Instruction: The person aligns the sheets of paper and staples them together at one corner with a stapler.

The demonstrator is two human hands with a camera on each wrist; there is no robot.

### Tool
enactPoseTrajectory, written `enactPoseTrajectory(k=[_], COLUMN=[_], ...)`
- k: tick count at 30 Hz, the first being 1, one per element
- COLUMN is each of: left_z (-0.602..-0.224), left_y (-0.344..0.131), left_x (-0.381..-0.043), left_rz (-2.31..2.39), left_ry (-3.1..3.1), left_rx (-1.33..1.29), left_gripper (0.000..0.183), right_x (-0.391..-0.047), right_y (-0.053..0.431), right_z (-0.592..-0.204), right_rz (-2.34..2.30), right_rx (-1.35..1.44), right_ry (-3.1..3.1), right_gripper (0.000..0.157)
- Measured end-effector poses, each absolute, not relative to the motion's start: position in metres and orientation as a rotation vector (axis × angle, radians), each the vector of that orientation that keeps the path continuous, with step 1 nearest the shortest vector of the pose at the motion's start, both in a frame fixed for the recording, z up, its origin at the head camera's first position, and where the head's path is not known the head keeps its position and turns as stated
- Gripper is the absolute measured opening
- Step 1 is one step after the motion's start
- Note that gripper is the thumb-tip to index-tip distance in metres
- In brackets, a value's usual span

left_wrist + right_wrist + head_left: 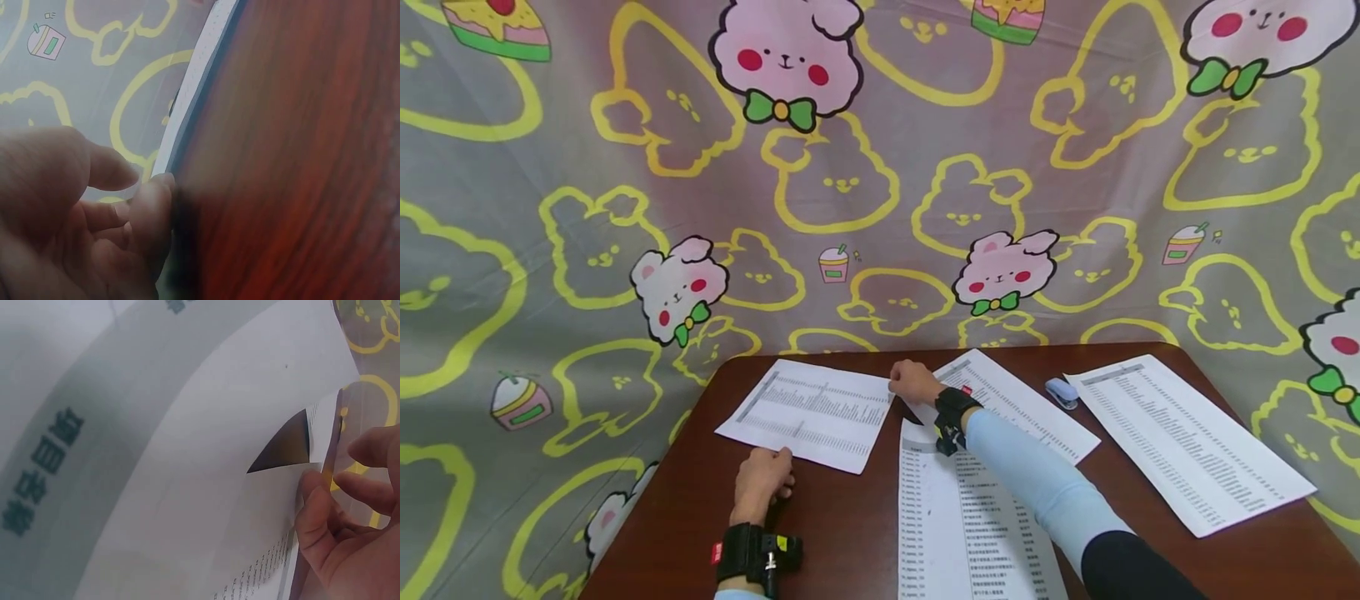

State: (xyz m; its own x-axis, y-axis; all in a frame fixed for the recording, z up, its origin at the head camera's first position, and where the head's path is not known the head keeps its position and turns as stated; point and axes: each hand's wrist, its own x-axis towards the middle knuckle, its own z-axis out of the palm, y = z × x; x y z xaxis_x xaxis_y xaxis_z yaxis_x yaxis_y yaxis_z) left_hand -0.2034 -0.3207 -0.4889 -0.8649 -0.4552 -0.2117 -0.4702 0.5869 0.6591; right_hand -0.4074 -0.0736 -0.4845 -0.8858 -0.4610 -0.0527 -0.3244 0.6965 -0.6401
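My right hand is at the back of the table, by the right corner of the left printed sheet. In the right wrist view, the thumb overlaps a paper edge; whether it presses is unclear. The other fingers stand apart from it, and no pinch shows. My left hand lies just in front of the left sheet, its fingers loosely curled with nothing between them. In the left wrist view, that sheet's edge passes beyond the thumb tip. A long sheet lies between the arms.
Another sheet lies under the right forearm, at the back. Farther right are a pale blue stapler-like object and one more sheet. A patterned curtain hangs behind the brown table.
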Motion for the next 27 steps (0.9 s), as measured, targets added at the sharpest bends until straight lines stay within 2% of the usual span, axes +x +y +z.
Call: enactPoseTrajectory(k=[17, 27], left_z=[-0.4862, -0.4932], left_y=[-0.3181, -0.3181], left_x=[-0.2081, -0.2105], left_rz=[1.257, 1.298], left_ry=[2.731, 2.762], left_rx=[-0.826, -0.865], left_gripper=[0.037, 0.036], right_x=[-0.4114, -0.4041], right_y=[-0.0743, -0.0766], right_z=[-0.49, -0.4848], right_rz=[-0.905, -0.814], right_rx=[-0.603, -0.639], right_ry=[2.724, 2.766], right_gripper=[0.008, 0.014])
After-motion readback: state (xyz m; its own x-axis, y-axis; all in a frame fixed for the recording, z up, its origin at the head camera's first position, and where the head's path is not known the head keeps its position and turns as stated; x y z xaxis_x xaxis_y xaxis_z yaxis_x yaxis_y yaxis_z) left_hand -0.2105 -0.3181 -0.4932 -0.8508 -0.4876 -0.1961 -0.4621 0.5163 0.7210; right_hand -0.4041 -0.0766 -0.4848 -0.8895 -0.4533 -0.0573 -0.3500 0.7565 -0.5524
